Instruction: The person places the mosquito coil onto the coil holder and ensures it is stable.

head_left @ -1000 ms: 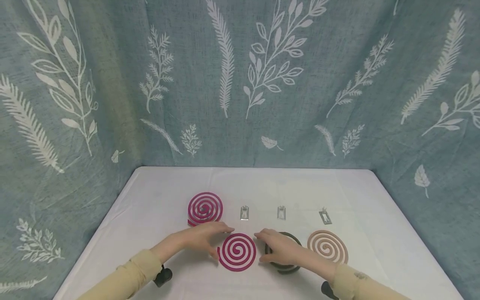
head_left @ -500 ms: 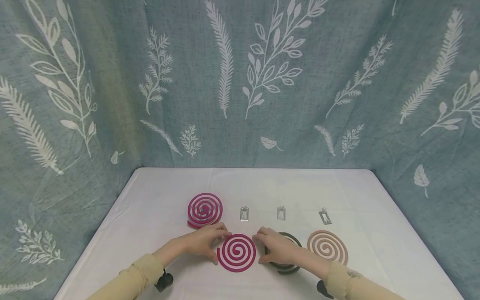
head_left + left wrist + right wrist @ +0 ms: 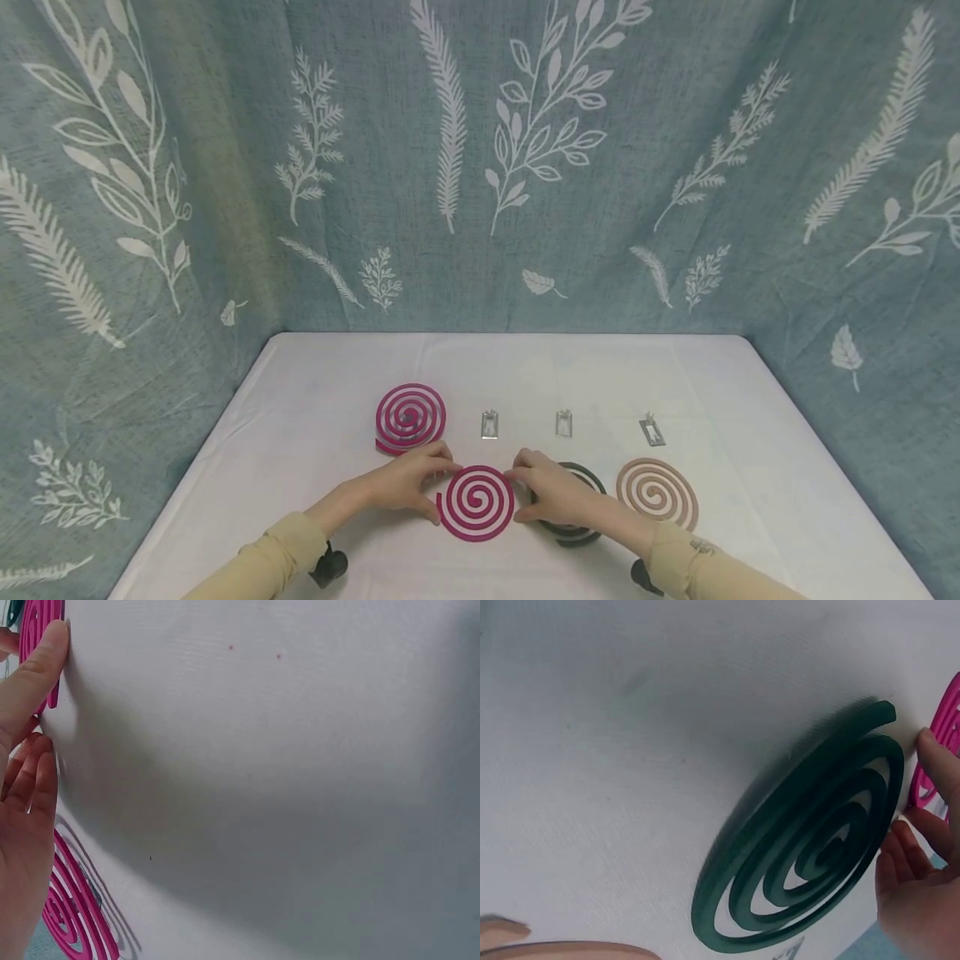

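A magenta mosquito coil (image 3: 476, 503) lies at the front middle of the table, between my two hands. My left hand (image 3: 408, 482) holds its left edge, index finger at the upper rim and thumb at the lower left; in the left wrist view the thumb lies against the coil (image 3: 54, 671). From the right, my right hand (image 3: 557, 492) holds the same coil, thumb and index finger at its rim. Beneath the right hand is a dark green coil (image 3: 802, 847), partly covered in the head view. A second magenta coil (image 3: 382, 408) sits just beyond the left hand, over a metal stand.
A tan coil (image 3: 686, 500) lies right of the green one. Behind the coils, in a row, are small metal coil stands: one left (image 3: 490, 437), one middle (image 3: 564, 436) and one right (image 3: 655, 442). A blue-green leaf-patterned curtain (image 3: 480, 283) encloses the white table (image 3: 300, 400).
Both hands have closed in on the front magenta coil, their fingers now at its rim. The other coils and the stands stay where they were.
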`<action>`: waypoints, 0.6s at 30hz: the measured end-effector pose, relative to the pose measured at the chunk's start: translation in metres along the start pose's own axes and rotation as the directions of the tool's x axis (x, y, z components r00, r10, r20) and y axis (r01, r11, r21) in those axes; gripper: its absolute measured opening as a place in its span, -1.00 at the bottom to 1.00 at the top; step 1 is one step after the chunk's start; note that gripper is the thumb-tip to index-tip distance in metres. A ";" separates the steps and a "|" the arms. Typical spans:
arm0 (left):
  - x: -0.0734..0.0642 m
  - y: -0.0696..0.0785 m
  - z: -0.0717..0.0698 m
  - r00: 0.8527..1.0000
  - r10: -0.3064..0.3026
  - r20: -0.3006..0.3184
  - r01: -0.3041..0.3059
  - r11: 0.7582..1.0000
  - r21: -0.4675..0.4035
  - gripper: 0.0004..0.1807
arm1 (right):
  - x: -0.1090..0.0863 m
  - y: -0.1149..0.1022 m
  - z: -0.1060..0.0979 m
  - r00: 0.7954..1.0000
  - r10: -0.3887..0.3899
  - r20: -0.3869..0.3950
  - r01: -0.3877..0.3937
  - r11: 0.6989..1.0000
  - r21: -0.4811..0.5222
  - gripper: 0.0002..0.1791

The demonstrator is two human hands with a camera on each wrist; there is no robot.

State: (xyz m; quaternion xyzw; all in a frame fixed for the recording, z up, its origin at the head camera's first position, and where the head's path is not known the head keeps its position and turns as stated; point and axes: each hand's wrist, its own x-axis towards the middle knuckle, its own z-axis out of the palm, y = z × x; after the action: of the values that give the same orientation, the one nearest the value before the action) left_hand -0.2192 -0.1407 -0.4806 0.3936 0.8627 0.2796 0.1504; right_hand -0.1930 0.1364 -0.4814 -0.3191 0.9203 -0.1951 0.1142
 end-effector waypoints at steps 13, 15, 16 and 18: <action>-0.001 -0.002 0.004 0.999 -0.006 -0.033 0.004 0.998 -0.059 -0.34 | -0.001 -0.002 0.004 0.999 0.012 -0.046 -0.011 1.000 0.022 -0.43; -0.001 -0.002 0.004 0.999 -0.016 -0.031 0.014 0.998 -0.066 -0.34 | 0.000 -0.002 0.005 0.999 0.014 -0.048 -0.013 1.000 0.026 -0.43; -0.001 -0.001 0.004 0.999 -0.020 -0.030 0.018 0.998 -0.066 -0.34 | 0.000 -0.002 0.005 0.999 0.012 -0.050 -0.011 0.999 0.030 -0.43; -0.001 -0.001 0.004 0.999 -0.018 -0.034 0.016 0.998 -0.059 -0.34 | 0.000 -0.002 0.006 0.998 0.008 -0.054 -0.006 0.999 0.041 -0.44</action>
State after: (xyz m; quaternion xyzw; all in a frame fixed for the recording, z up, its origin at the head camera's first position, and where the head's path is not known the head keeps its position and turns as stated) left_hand -0.2174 -0.1403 -0.4846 0.3766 0.8600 0.3102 0.1495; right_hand -0.1895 0.1334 -0.4855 -0.3083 0.9201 -0.2218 0.0962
